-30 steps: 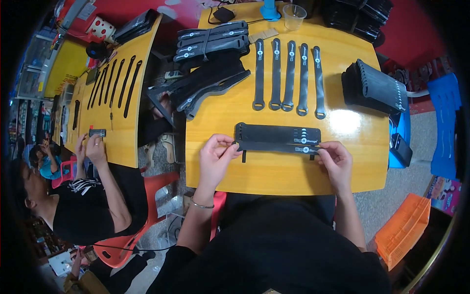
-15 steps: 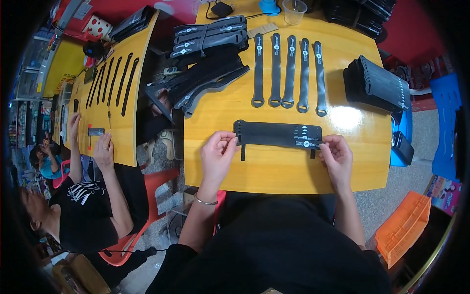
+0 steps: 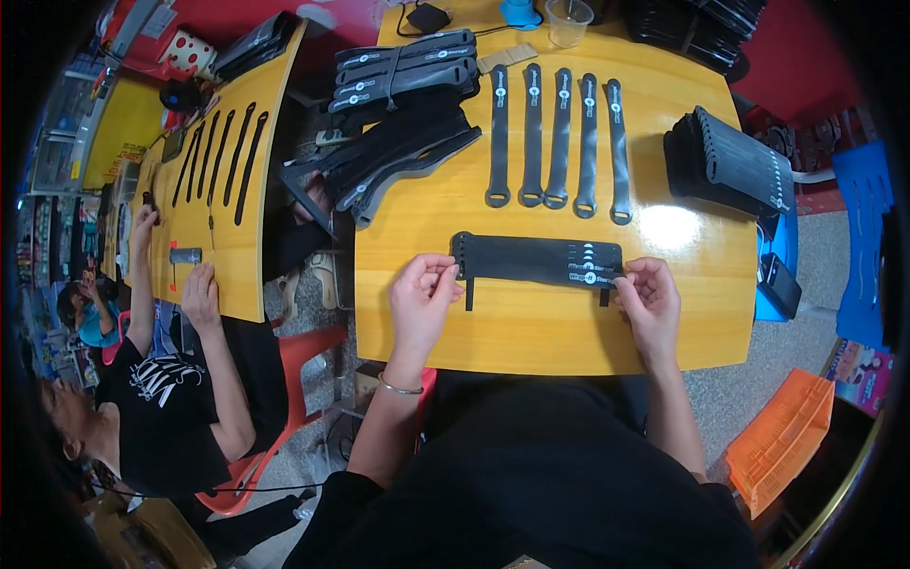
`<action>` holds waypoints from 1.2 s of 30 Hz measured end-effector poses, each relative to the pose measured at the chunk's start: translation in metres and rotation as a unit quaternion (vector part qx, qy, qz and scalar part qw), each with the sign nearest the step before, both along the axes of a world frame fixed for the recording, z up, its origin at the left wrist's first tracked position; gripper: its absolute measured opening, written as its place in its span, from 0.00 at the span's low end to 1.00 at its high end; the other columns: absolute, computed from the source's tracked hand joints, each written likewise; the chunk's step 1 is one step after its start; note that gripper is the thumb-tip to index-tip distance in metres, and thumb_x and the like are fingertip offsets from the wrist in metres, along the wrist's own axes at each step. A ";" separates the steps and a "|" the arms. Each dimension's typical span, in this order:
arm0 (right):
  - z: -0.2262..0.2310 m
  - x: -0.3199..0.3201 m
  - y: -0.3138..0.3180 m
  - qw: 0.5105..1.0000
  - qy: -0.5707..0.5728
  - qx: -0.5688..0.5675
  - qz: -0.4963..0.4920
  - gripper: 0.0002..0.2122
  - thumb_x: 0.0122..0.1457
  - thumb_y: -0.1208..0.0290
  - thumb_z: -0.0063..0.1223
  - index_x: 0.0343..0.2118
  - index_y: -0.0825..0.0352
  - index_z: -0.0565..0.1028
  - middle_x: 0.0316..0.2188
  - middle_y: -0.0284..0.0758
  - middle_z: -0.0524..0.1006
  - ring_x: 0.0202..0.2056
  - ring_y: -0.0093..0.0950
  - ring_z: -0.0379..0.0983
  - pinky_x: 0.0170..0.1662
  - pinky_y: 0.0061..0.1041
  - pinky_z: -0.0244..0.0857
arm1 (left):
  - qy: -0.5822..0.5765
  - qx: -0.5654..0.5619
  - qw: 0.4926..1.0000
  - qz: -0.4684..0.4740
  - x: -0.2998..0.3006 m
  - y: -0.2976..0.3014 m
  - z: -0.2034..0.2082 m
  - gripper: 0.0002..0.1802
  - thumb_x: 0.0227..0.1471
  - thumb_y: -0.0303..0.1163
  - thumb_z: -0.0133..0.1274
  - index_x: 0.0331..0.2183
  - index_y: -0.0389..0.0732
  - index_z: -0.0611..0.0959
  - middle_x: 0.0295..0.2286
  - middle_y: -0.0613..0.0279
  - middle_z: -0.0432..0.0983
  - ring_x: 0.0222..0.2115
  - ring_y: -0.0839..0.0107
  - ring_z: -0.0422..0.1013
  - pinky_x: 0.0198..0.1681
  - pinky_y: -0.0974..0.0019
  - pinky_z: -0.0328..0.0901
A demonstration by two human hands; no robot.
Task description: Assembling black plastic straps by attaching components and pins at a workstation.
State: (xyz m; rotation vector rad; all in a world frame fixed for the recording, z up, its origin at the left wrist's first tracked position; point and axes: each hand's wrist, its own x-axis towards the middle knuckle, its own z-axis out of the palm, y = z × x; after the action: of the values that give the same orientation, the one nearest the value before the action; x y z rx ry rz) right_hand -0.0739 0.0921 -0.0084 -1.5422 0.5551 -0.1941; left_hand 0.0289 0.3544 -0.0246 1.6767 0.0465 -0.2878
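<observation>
A fanned, overlapping stack of black straps [image 3: 526, 259] with white print at its right end lies crosswise before me on the table. At the stack's left end, my left hand [image 3: 423, 292] pinches the nearest strap between thumb and fingers. My right hand [image 3: 650, 296] is closed in a pinch on that strap's right end. Two short black strips [image 3: 469, 295] stick out from under the stack toward me, one near each end. Beyond it, several single straps [image 3: 560, 137] lie side by side, their looped ends toward me.
Banded strap bundles [image 3: 403, 71] and loose black straps [image 3: 398, 156] sit at the back left. Another strap stack [image 3: 744, 161] lies at the right edge, a plastic cup [image 3: 569, 24] at the back. An orange basket [image 3: 782, 441] stands lower right. A co-worker [image 3: 161, 408] works at the left table.
My hands and the strap stack have hardly moved. At the left table, the co-worker's far hand has moved to a strap, and fewer straps lie in that row.
</observation>
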 end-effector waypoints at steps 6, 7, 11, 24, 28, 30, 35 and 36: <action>0.002 0.001 0.000 1.000 0.001 -0.006 0.004 0.09 0.54 0.82 0.53 0.37 0.69 0.68 0.25 0.26 0.69 0.25 0.14 0.67 0.30 0.11 0.63 | -0.001 0.012 1.000 0.004 0.000 0.000 0.001 0.04 0.51 0.19 0.52 0.33 0.31 0.75 0.24 0.62 0.73 0.21 0.79 0.72 0.24 0.78 0.68; 0.002 0.000 0.000 1.000 -0.001 -0.003 0.005 0.09 0.54 0.82 0.53 0.37 0.69 0.67 0.25 0.26 0.69 0.25 0.14 0.67 0.30 0.11 0.62 | 0.003 0.013 1.000 0.003 0.000 -0.001 0.002 0.05 0.51 0.20 0.52 0.33 0.32 0.75 0.24 0.63 0.73 0.21 0.79 0.72 0.24 0.79 0.68; 0.000 0.001 0.000 1.000 0.000 -0.005 0.004 0.09 0.54 0.82 0.54 0.36 0.68 0.67 0.25 0.26 0.69 0.25 0.14 0.67 0.30 0.11 0.62 | -0.002 0.013 1.000 0.004 0.000 0.000 -0.001 0.05 0.51 0.19 0.52 0.33 0.31 0.75 0.24 0.62 0.73 0.21 0.79 0.72 0.23 0.78 0.69; -0.003 0.002 -0.003 0.999 0.017 -0.027 -0.005 0.12 0.53 0.81 0.55 0.38 0.68 0.67 0.24 0.26 0.69 0.25 0.14 0.67 0.28 0.11 0.62 | -0.003 0.020 1.000 -0.005 -0.001 -0.003 0.001 0.05 0.51 0.21 0.52 0.34 0.33 0.75 0.24 0.64 0.72 0.21 0.80 0.72 0.24 0.80 0.66; -0.001 0.003 -0.003 1.000 0.014 -0.018 0.005 0.15 0.53 0.81 0.54 0.43 0.69 0.66 0.24 0.27 0.70 0.24 0.13 0.67 0.27 0.11 0.62 | -0.006 0.017 1.000 0.009 -0.001 -0.002 0.001 0.04 0.51 0.19 0.51 0.33 0.32 0.75 0.23 0.64 0.72 0.21 0.80 0.72 0.23 0.79 0.68; -0.001 0.002 -0.004 1.000 0.013 -0.017 0.009 0.15 0.54 0.81 0.53 0.45 0.69 0.65 0.24 0.28 0.70 0.24 0.13 0.66 0.26 0.11 0.61 | -0.012 0.016 1.000 0.007 -0.001 -0.003 0.002 0.04 0.51 0.19 0.51 0.33 0.32 0.75 0.23 0.64 0.72 0.21 0.80 0.72 0.23 0.79 0.68; 0.005 0.002 -0.002 1.000 0.021 -0.003 0.000 0.14 0.55 0.80 0.53 0.44 0.69 0.65 0.24 0.28 0.70 0.23 0.13 0.67 0.25 0.11 0.61 | -0.020 0.013 1.000 -0.002 -0.001 -0.002 0.000 0.05 0.51 0.19 0.51 0.33 0.32 0.75 0.24 0.63 0.72 0.21 0.80 0.72 0.24 0.79 0.68; 0.006 0.003 -0.002 1.000 0.030 -0.001 -0.004 0.13 0.55 0.80 0.52 0.43 0.68 0.66 0.24 0.27 0.69 0.23 0.14 0.67 0.25 0.11 0.62 | -0.020 0.013 1.000 -0.001 -0.001 -0.001 0.001 0.05 0.51 0.19 0.51 0.33 0.32 0.75 0.24 0.63 0.72 0.21 0.80 0.72 0.24 0.79 0.68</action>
State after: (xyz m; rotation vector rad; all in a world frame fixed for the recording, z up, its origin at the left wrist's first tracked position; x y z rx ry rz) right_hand -0.0711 0.0902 -0.0025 -1.5518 0.6081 -0.1550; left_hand 0.0277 0.3530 -0.0240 1.7081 0.0187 -0.2555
